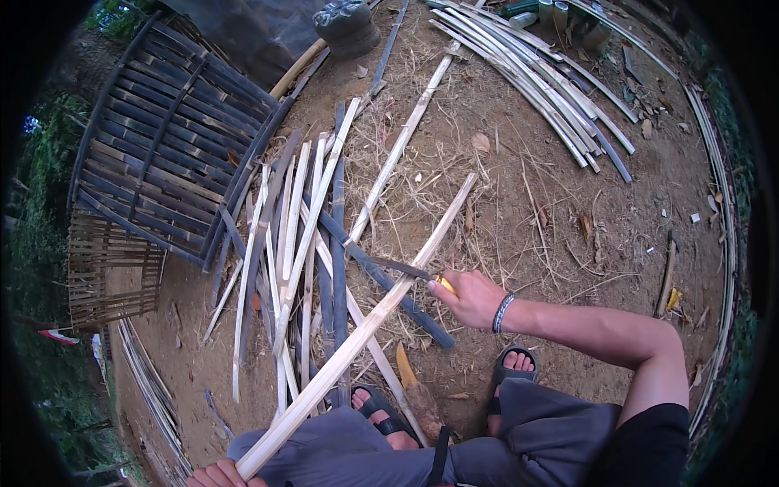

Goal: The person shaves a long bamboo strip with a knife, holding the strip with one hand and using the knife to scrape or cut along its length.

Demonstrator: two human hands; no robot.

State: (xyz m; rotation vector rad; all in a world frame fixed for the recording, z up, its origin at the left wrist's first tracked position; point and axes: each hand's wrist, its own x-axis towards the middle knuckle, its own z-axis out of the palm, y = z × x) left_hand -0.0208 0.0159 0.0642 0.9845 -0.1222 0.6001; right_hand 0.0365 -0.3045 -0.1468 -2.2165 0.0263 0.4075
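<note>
A long pale bamboo strip (349, 351) slants from the lower left up toward the middle, across my lap. My left hand (225, 474), partly cut off by the lower edge, is closed round its near end. In my right hand (475, 299) is a knife (402, 267) with a yellow handle. Its dark blade lies across the strip, pointing left; whether the edge is biting into the wood cannot be made out. Under the strip, a dark bamboo pole (381, 278) crosses the ground.
A pile of split bamboo strips (300, 211) lies left of centre, beside a dark slatted bamboo panel (162, 138). More strips (544, 81) fan out at the far right. A brown piece with an orange tip (415, 398) is between my sandalled feet. Shavings litter the soil.
</note>
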